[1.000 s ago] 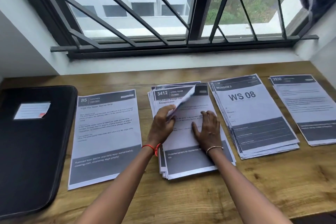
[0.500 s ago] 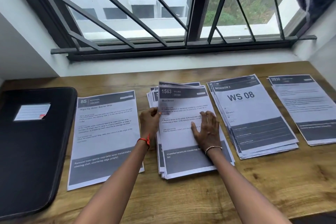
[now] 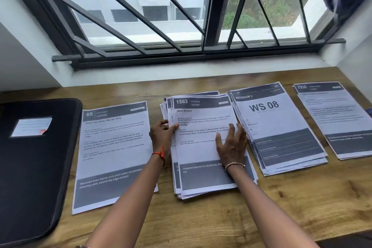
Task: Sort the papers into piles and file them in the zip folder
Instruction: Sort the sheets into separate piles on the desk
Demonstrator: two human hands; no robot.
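Your left hand (image 3: 163,135) pinches the left edge of the white printed "1563 Kitchen" sheet (image 3: 203,118), newly uncovered atop the middle paper stack (image 3: 176,185); your right hand (image 3: 231,145) presses spread flat on it. It likely belongs left, on the white "85 Kitchen" pile (image 3: 112,147) beside the black zip folder (image 3: 30,167).

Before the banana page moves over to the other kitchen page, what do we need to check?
1. The banana page says KITCHEN, matching the 85 page: ok.
2. The left hand pinches its edge: ok.
3. Only one page is pinched: cannot tell.
4. The right hand is lifted off it: not ok, it presses flat on it.
5. The zip folder is open for filing: not ok, it lies closed.
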